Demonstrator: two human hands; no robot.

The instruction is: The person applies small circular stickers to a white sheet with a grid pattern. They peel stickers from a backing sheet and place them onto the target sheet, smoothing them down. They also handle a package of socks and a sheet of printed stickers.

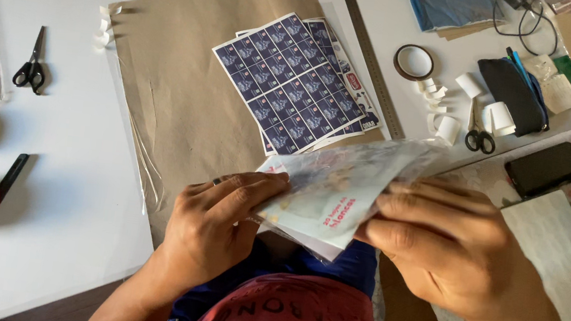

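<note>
Hands [216,224] [434,248] both gripping printed sheet [340,189] by opposite edges, above brown paper [185,90]

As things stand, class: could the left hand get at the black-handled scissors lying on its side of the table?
Probably yes: bare table lies between the left hand and the scissors, though it holds the packet.

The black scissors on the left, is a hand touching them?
No. The black scissors lie alone on the white table, while both hands hold a paper packet.

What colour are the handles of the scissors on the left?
Black, seen in the head view: scissors.
</note>
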